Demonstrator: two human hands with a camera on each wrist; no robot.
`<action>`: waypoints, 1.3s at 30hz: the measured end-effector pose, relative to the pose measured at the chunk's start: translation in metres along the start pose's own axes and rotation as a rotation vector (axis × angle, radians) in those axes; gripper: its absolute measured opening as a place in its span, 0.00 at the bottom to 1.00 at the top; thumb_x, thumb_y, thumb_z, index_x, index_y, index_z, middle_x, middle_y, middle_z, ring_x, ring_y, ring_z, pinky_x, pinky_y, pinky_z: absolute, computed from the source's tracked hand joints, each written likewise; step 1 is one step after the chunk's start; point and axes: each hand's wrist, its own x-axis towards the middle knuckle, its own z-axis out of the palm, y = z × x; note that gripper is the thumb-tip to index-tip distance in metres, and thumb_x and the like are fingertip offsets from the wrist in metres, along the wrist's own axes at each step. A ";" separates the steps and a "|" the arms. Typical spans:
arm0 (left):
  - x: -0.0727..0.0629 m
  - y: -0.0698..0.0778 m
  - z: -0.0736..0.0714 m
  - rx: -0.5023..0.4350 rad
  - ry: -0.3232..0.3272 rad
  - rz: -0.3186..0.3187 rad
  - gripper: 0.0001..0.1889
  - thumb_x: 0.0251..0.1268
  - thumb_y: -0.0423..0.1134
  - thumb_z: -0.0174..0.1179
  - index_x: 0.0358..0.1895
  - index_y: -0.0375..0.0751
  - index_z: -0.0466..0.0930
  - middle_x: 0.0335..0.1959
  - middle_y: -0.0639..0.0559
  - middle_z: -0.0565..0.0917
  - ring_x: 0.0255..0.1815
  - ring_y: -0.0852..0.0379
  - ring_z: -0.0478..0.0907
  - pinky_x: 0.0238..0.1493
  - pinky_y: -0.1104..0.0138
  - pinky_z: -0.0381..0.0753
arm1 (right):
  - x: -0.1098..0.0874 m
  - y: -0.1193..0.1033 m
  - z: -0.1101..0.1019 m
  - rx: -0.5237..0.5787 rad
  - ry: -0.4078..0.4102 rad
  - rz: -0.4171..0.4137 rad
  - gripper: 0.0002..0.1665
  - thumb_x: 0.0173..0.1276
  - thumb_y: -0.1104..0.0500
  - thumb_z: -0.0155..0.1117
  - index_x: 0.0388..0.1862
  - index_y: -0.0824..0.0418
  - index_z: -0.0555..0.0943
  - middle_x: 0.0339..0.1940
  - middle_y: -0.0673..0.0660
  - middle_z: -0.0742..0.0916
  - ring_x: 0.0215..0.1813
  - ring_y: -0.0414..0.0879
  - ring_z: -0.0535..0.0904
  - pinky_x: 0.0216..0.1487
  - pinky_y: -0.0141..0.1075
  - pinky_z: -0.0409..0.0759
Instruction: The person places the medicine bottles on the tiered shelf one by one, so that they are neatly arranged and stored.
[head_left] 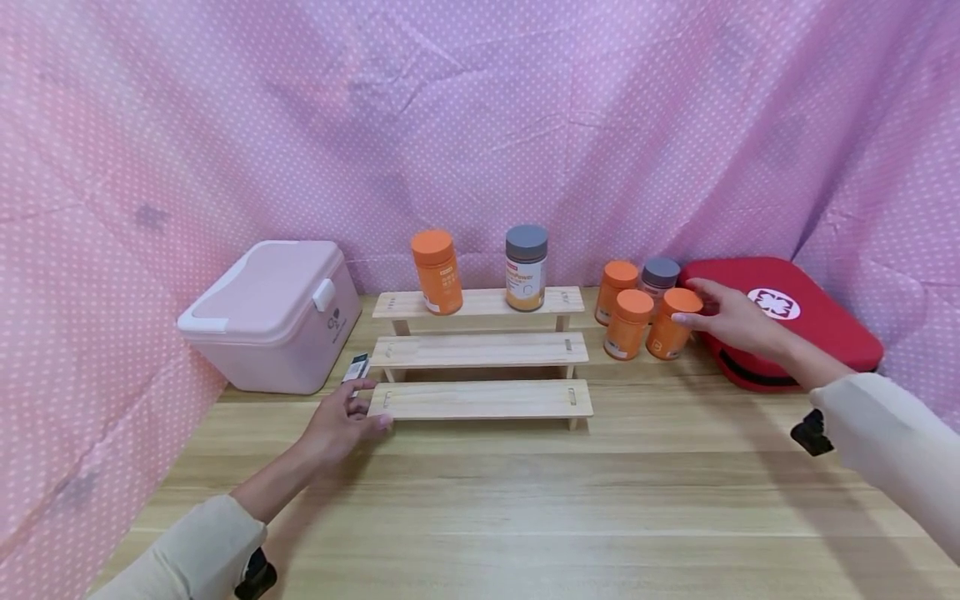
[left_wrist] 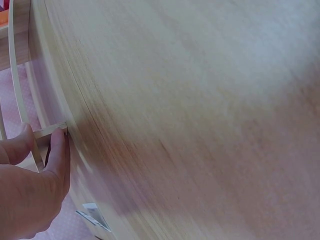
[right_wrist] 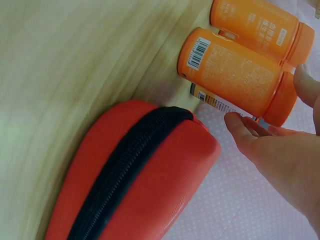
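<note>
My left hand (head_left: 341,425) pinches the left end of the lowest step of a three-tier wooden display rack (head_left: 480,402). In the left wrist view, its thumb lies on the board and its fingers (left_wrist: 60,150) bend round the end support. At the right, my right hand (head_left: 738,318) reaches round the lid of a standing orange bottle (head_left: 667,333), fingers spread behind it. The thumb is at the lid; firm contact cannot be told. Beside it stand two more orange bottles (head_left: 628,332) and a grey-lidded bottle (head_left: 660,277). An orange bottle (head_left: 438,279) and a grey-lidded bottle (head_left: 525,275) occupy the top step.
A pale pink lidded box (head_left: 277,325) stands left of the rack, and a small card or packet (head_left: 357,368) lies between them. Right of the bottles is a red zippered first-aid case (head_left: 795,317). Pink dotted cloth (head_left: 480,125) hangs behind the wooden table (head_left: 487,517).
</note>
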 end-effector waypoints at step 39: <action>0.001 0.000 0.000 -0.010 0.007 -0.003 0.34 0.59 0.32 0.67 0.67 0.35 0.60 0.39 0.43 0.78 0.30 0.57 0.71 0.25 0.71 0.68 | -0.041 -0.013 -0.008 0.027 0.046 -0.099 0.34 0.68 0.52 0.65 0.68 0.64 0.66 0.57 0.66 0.79 0.46 0.21 0.72 0.43 0.15 0.71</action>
